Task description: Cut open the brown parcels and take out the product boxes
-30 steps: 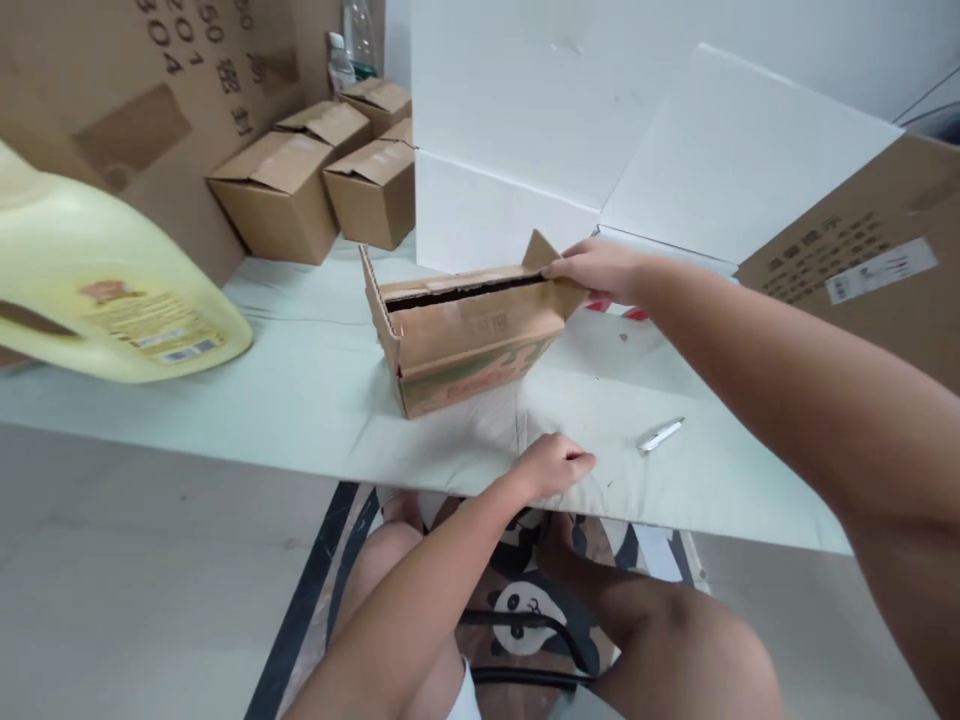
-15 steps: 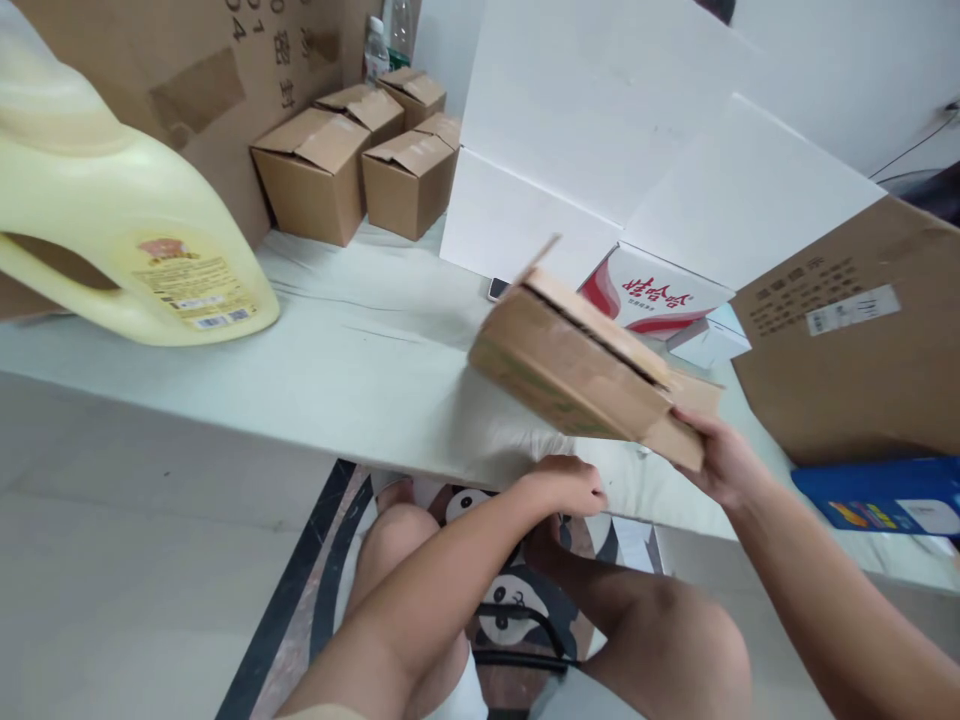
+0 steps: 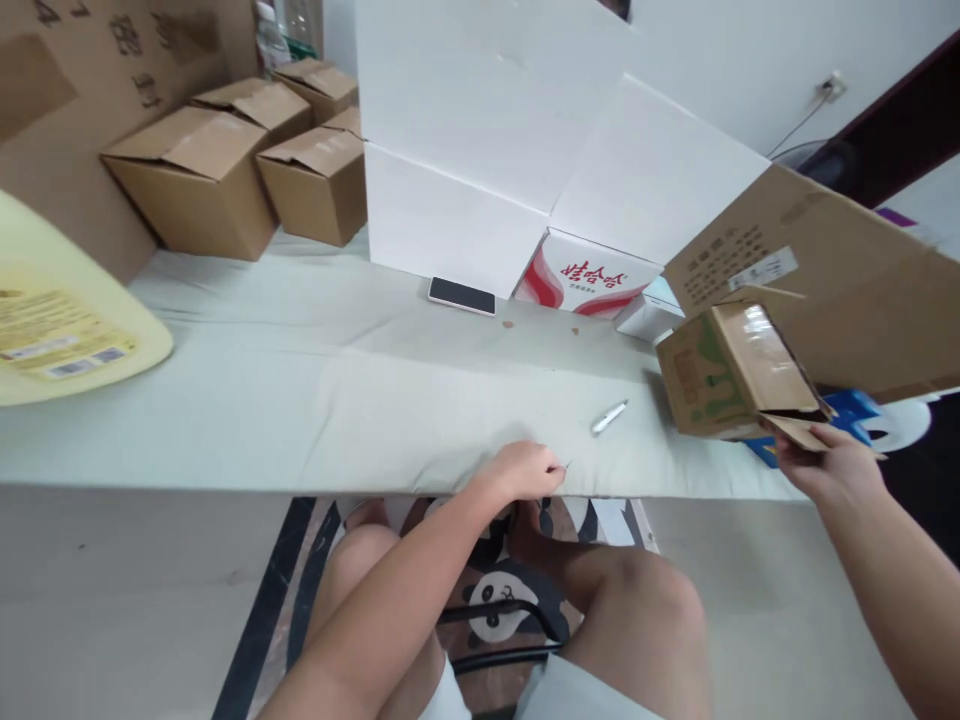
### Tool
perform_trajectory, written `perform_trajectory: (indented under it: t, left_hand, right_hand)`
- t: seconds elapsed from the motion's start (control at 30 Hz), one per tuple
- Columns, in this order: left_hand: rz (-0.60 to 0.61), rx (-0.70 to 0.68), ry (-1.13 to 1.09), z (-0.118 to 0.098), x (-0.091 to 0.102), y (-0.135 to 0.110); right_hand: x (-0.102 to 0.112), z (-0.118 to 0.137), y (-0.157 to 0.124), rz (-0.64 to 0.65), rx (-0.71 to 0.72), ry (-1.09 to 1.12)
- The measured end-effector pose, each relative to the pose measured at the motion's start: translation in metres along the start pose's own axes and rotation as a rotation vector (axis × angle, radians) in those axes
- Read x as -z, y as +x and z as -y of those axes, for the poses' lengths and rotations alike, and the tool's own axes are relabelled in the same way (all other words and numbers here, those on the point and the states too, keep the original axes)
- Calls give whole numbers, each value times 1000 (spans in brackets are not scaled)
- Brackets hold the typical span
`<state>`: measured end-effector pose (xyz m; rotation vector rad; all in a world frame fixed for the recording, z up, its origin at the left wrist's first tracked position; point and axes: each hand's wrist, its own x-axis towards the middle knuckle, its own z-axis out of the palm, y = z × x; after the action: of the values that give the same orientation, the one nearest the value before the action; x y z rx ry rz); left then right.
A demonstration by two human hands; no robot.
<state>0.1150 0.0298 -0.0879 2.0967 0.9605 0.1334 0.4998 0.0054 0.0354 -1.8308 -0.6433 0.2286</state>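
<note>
At the right end of the table, my right hand [image 3: 836,465] grips a flap of a brown cardboard box [image 3: 712,375] with green print. The box is tilted, and clear tape shines on one of its sides. My left hand [image 3: 525,470] rests closed at the table's front edge; a tiny dark sliver shows by its fingertips, too small to name. Between the hands, nearer the left, a white and grey utility knife [image 3: 610,417] lies on the pale cloth [image 3: 420,400].
A phone [image 3: 462,296] lies before white panels [image 3: 457,210]. Several small cartons [image 3: 202,190] stand at the back left, near a yellow jug [image 3: 67,310]. A red and white box [image 3: 589,275] and a large cardboard panel [image 3: 825,260] stand right, above a blue container [image 3: 851,408].
My right hand has carried the cardboard box to the right and turned it, uncovering the knife and phone. My left hand stays closed at the table edge. The view has shifted right.
</note>
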Motion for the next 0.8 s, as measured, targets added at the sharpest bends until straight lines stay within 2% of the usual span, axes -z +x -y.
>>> perform_trajectory:
  t: [0.1,0.23,0.5,0.6,0.7,0.8]
  left_hand:
    - [-2,15,20,-1,-3,8]
    - [1,13,51,1,-7,17]
    - [1,-13,54,7,-6,28]
    - [-20,0,-10,12,-3,33]
    - [-50,14,-71,18,0,39]
    - [-68,20,-95,23,3,43]
  right_hand:
    - [-20,2,22,12,-209,15]
    - [-51,7,49,59,-345,59]
    - [-107,17,97,158,-417,201]
    - [-133,16,116,230,-395,163]
    - [-165,15,131,352,-353,96]
    - [-198,13,131,566,-380,45]
